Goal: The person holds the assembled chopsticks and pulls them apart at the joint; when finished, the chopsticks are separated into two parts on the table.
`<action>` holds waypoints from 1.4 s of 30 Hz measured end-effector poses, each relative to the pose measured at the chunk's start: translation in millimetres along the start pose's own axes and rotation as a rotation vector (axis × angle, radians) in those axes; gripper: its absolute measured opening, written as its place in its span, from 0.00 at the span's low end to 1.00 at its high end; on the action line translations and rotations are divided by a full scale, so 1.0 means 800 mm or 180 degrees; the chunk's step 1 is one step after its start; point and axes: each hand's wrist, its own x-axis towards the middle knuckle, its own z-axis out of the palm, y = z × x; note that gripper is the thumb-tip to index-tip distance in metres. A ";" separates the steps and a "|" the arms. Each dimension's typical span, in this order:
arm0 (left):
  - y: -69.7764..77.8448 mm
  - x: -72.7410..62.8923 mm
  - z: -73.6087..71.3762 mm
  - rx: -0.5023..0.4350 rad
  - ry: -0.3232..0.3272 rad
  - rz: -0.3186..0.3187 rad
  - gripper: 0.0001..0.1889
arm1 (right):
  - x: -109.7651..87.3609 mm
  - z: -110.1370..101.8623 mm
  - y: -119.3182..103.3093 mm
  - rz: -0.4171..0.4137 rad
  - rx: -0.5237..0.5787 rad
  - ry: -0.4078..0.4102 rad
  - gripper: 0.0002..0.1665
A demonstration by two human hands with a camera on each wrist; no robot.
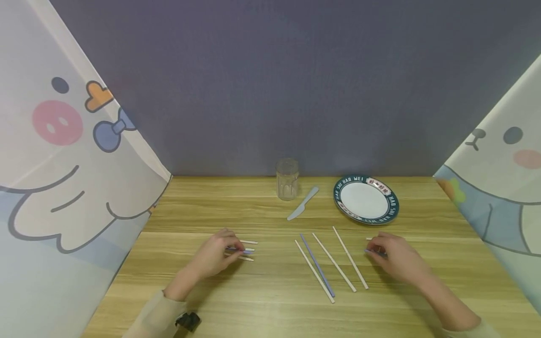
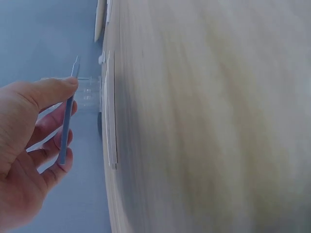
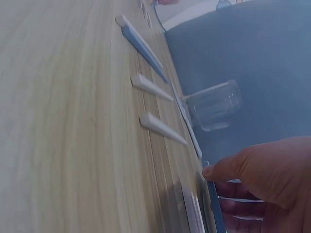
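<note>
Left hand (image 1: 216,256): thumb and fingers pinched together on the left blue stick (image 2: 67,121), which is held clear of the table (image 1: 274,295) above short-showing white sticks (image 1: 250,242). Right hand (image 1: 399,260): likewise clamped on the right blue stick (image 3: 216,206), near a white stick (image 1: 369,239); contact with the table cannot be determined. Between the hands lie a loose blue stick (image 1: 317,265) and three cream sticks (image 1: 350,257). Step in hand, as judged: positioning both gripped sticks. The next move appears to call for steady alignment, then release without disturbing neighbouring sticks.
</note>
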 end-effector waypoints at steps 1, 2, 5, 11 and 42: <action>0.000 -0.001 -0.001 -0.0019 -0.0023 -0.0002 0.04 | -0.002 -0.001 0.003 0.0001 -0.0019 0.0021 0.11; -0.001 -0.002 -0.002 -0.0034 -0.0042 -0.0002 0.04 | -0.004 -0.002 0.005 -0.0011 -0.0040 0.0043 0.11; -0.002 -0.005 -0.005 -0.0073 -0.0111 0.0003 0.05 | -0.009 -0.005 0.013 -0.0045 -0.0079 0.0056 0.13; -0.005 -0.008 -0.011 -0.0055 -0.0318 0.0041 0.06 | -0.014 -0.008 0.024 -0.0093 -0.0050 -0.0151 0.12; -0.003 0.026 -0.003 0.0075 -0.0629 0.0060 0.07 | 0.007 0.002 0.001 -0.0198 -0.0036 -0.0287 0.13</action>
